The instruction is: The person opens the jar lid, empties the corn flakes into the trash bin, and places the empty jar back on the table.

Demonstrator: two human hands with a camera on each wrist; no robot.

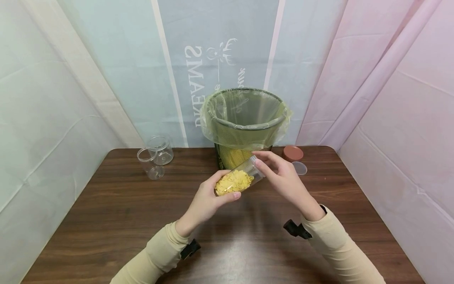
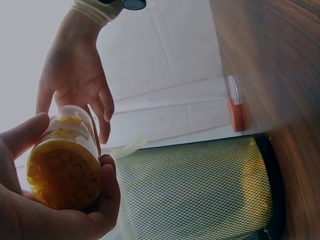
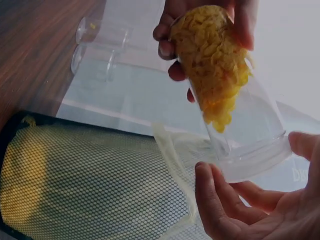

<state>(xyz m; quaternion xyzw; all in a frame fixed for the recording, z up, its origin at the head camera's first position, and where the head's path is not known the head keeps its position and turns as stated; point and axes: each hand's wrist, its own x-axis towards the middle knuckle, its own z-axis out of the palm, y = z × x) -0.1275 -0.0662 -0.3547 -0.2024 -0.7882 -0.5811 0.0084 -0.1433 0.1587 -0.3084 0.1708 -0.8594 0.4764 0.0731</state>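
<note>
A clear plastic jar (image 1: 248, 169) partly filled with yellow flakes (image 1: 232, 182) is held tilted above the table, its mouth end raised to the right in the head view. My left hand (image 1: 203, 199) grips the jar round its base end, thumb along the near side. With thumb and fingertips, my right hand (image 3: 270, 205) pinches the rim end of the jar (image 3: 260, 115). Whether a clear lid covers that end, I cannot tell. Just behind the jar stands a mesh bin (image 1: 244, 136) lined with a clear bag, with yellow material showing low inside.
Two clear jars without lids, a nearer one (image 1: 150, 167) and a farther one (image 1: 164, 152), stand at the table's back left. Reddish-brown lids (image 1: 293, 153) and a translucent disc (image 1: 300, 168) lie right of the bin. Fabric walls surround the wooden table (image 1: 117, 221).
</note>
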